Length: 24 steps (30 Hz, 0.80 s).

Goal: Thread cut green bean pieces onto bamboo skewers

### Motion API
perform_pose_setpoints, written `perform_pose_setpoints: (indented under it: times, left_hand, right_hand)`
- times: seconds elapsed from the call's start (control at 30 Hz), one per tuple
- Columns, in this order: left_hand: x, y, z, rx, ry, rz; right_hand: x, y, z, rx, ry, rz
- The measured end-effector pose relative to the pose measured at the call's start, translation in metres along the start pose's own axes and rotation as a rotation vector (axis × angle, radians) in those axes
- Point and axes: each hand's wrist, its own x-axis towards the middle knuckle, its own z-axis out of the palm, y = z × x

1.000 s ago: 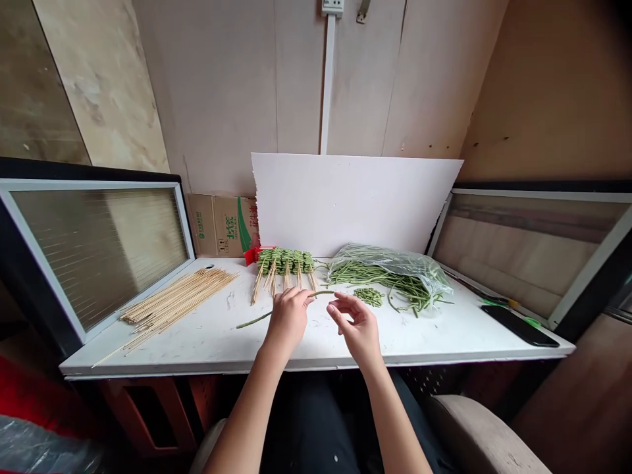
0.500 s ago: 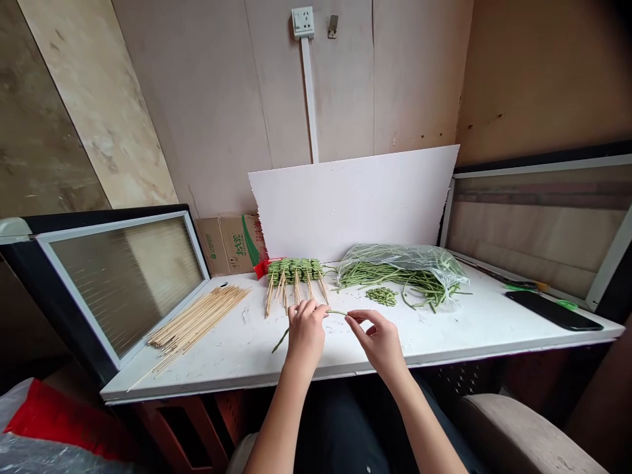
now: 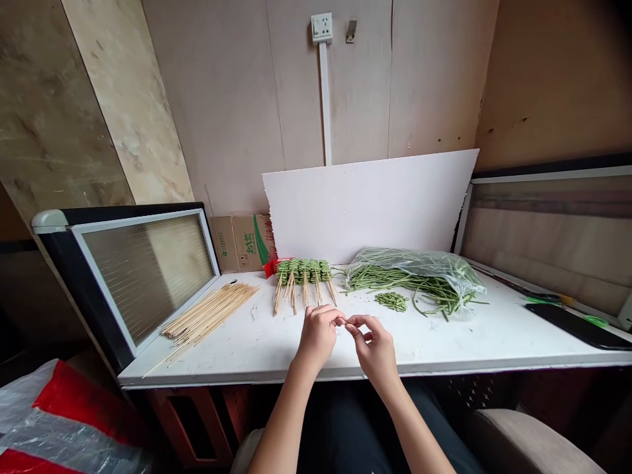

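My left hand (image 3: 318, 334) is closed over the table, its fingertips pinched and meeting those of my right hand (image 3: 375, 347). Between them is a long green bean, almost wholly hidden by my fingers. Behind my left hand lie bundles of skewers threaded with cut green beans (image 3: 303, 268), their bare stick ends pointing toward me. A small pile of short bean pieces (image 3: 392, 301) sits beyond my right hand. Farther right, long green beans (image 3: 439, 289) spill out of a clear plastic bag (image 3: 415, 259).
Loose bamboo skewers (image 3: 212, 315) lie fanned on the white table (image 3: 276, 359) at left. A black phone (image 3: 577, 324) rests near the right edge. Framed panels (image 3: 148, 270) flank the table. At the back stand a cardboard box (image 3: 239, 243) and a white board (image 3: 368, 204).
My hands have come together, closing the stretch of bean between them. The bean's tail left of my left hand no longer shows. The view has shifted slightly left.
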Motion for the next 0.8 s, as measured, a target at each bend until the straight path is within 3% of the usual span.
perform_pose_setpoints:
  times: [0.27, 0.37, 0.47, 0.53, 0.63, 0.8]
  left_hand:
    - [0.001, 0.0, -0.001, -0.191, -0.126, -0.017]
    - [0.0, -0.011, -0.005, -0.329, -0.11, -0.118]
    - [0.002, -0.018, -0.015, -0.324, -0.039, -0.17]
    - [0.003, -0.021, -0.023, -0.286, 0.027, -0.17]
    - [0.005, -0.023, -0.03, -0.215, 0.106, -0.173]
    - [0.005, -0.027, -0.027, -0.175, 0.119, -0.185]
  right_hand:
    - [0.0, 0.006, -0.003, 0.207, 0.063, 0.148]
    - [0.005, 0.013, -0.014, 0.287, 0.016, 0.215]
    - [0.014, 0.031, -0.025, 0.187, -0.088, 0.218]
    - [0.026, 0.052, -0.033, 0.084, -0.107, 0.212]
    - [0.056, 0.088, -0.045, 0.01, -0.064, 0.32]
    - [0.117, 0.128, -0.067, -0.207, 0.131, 0.423]
